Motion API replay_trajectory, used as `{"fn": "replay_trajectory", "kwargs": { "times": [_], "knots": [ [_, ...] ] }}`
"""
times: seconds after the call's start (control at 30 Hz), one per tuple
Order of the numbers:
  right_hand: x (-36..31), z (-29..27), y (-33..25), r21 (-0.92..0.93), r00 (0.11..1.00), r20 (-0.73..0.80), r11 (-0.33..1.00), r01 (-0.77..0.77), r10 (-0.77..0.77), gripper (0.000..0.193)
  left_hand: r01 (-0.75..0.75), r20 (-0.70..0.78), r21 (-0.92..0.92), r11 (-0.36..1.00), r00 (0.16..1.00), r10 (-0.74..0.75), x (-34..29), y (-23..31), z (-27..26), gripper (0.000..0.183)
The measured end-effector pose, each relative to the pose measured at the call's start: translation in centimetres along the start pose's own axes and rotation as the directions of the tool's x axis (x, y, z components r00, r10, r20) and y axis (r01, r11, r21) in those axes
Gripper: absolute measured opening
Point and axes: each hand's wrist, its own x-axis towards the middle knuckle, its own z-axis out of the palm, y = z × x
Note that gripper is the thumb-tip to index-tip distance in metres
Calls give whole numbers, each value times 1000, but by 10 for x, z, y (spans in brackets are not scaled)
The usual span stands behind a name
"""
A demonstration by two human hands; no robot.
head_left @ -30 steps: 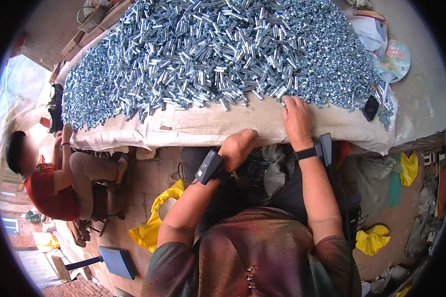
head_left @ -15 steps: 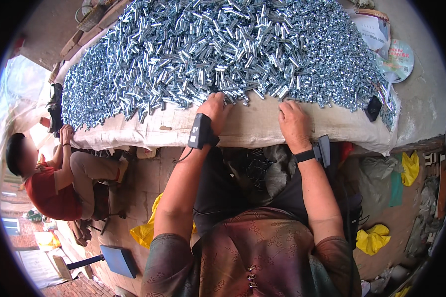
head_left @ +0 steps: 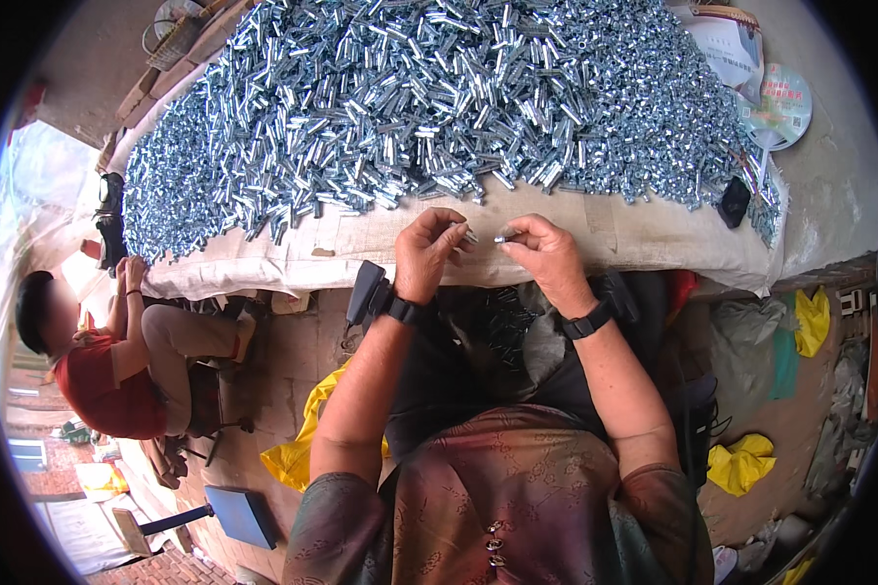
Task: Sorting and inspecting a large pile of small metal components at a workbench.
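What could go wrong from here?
1. The small silver piece pinched in the right hand might slip and drop.
2. The left hand pinches metal too, so it could also fumble.
3. Loose metal cylinders reach the heap's near edge; a nudge might roll some across the cream cloth.

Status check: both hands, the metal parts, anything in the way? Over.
Left hand pinching metal, count unclear. Right hand pinching a short shiny piece. Hands apart above the cloth, heap just beyond. Nothing seen in their way.
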Motion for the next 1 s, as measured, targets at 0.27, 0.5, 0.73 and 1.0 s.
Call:
{"fn": "replay_trajectory", "kwargs": {
  "times": [0.27, 0.5, 0.73, 1.0],
  "knots": [
    [-6, 7, 11, 84, 999, 38, 996, 19, -22, 19, 44, 13, -141, 989, 999, -42, -13, 1, 10, 15],
    [-8, 10, 6, 90, 1000, 18, 996, 4, -5, 19, 70, 11, -219, 973, 998, -69, -15, 1, 11, 13],
    [-8, 13, 8, 27, 998, 12, 998, 64, -64, 21, 93, 6, -278, 956, 995, -95, -15, -1, 11, 15],
    [-4, 17, 5, -315, 926, -73, 890, 330, -370, 19, 34, -2, -245, 969, 999, -36, -10, -7, 16, 16]
  ]
}}
